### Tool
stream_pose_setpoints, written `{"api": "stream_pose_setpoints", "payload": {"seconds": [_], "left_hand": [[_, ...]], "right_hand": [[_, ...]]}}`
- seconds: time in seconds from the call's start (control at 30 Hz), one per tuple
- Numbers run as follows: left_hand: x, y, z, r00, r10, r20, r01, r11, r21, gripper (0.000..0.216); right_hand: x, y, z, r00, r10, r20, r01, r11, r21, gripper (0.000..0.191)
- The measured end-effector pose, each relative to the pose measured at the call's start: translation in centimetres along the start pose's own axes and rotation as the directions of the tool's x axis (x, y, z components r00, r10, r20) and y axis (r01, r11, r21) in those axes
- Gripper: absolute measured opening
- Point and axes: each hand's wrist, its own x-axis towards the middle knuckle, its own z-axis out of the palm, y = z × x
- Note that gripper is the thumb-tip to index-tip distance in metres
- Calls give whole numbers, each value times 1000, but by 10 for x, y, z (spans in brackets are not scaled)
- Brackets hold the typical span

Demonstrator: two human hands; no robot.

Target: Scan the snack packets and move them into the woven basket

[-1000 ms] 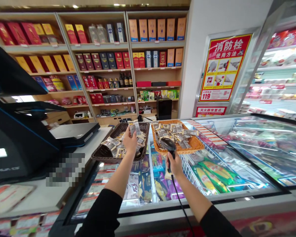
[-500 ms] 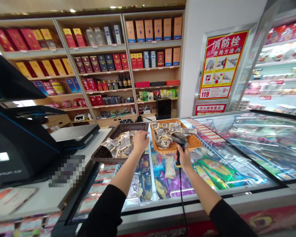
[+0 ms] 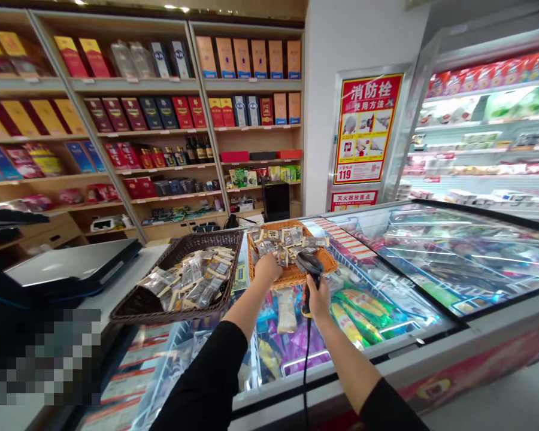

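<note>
Snack packets [image 3: 293,236] lay heaped in the orange basket [image 3: 327,261] towards its far and left edges, with your left hand [image 3: 269,269] nearer to them than your right and the heap just beyond its knuckles. That left hand crossed the basket's near edge by the left corner, its fingertips hidden, so whether it held a packet could not be told. Your right hand [image 3: 318,297] was wrapped around the scanner [image 3: 309,263], its head angled far-left over the basket.

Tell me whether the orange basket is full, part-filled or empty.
Part-filled: small packets lie toward the far side of the orange basket, while bare wicker shows at its near right; the left hand hides some.
</note>
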Motion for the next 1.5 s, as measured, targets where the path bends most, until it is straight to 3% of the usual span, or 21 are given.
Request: {"api": "stream_pose_setpoints", "payload": {"seconds": [0.2,0.3,0.37,0.47,0.53,0.63,0.77,0.9,1.1,1.5], "left_hand": [[3,-14,-6,999,22,-25,-25,994,-106,27],[6,-27,-18,994,-48,-97,16,951,-310,20],[7,-43,-29,986,-130,-101,54,837,-544,18],[4,-75,-45,991,-122,-50,27,558,-830,21],[-2,-98,-49,994,-90,-57,-14,419,-908,33],[-10,-124,-43,987,-136,-89,-38,341,-939,46],[-11,-136,-29,960,-209,-184,-86,407,-910,41],[-9,-133,-25,948,-174,-267,-141,523,-841,31],[-13,-127,-29,939,-144,-314,-165,611,-774,30],[-17,-124,-31,940,-155,-304,-147,621,-770,45]], "right_hand": [[-1,2,-2,1000,-6,-4,6,1000,-3,39],[-4,1,-2,1000,-6,14,6,1000,4,39],[-7,-1,1,999,-10,53,11,1000,-18,38],[-14,-6,16,981,-19,193,30,998,-53,35],[-21,-9,31,951,-28,309,53,996,-72,33],[-31,-9,53,901,-27,433,86,989,-117,32],[-41,-1,67,885,-36,464,153,964,-219,32],[-46,5,64,897,-56,439,205,932,-300,31],[-49,4,59,892,-56,448,223,918,-328,32],[-49,3,58,899,-68,433,221,924,-312,34]]}}
